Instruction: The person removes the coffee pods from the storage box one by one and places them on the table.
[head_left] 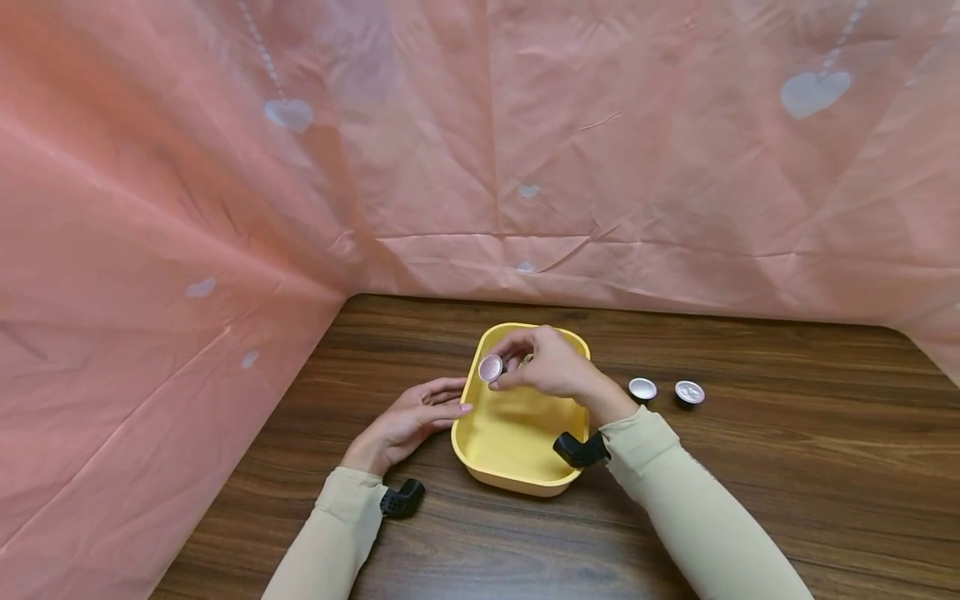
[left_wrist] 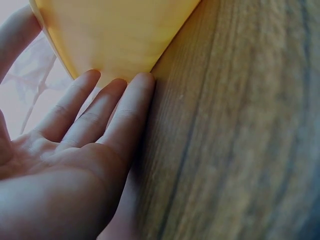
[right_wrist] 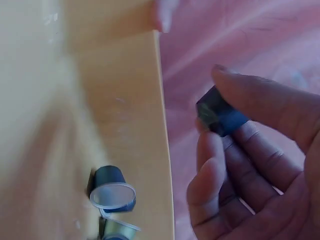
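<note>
right hand (head_left: 551, 362) pinches a capsule (right_wrist: 222, 115) — lid (head_left: 491, 368) detail unreadable — left hand (head_left: 416, 415), fingers (left_wrist: 129, 112) extended, touches a yellow bin (head_left: 513, 450)

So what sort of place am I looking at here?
Probably a makeshift recording booth, though the wider room is out of view: pink heart-print sheeting closes off the back and left of a wood-grain table, and a black device sits at each wrist.

Capsules: one held capsule (head_left: 491, 368) in the right grip (head_left: 551, 362), two loose capsules (head_left: 689, 392) on the desk (head_left: 780, 467), and at least two inner capsules (right_wrist: 113, 195) inside the yellow bin (head_left: 517, 429), overlap preventing an exact figure there. Containers total one, that same bin. Grips total two, including the left grip (head_left: 412, 417); black wrist cameras (head_left: 402, 498), two.
</note>
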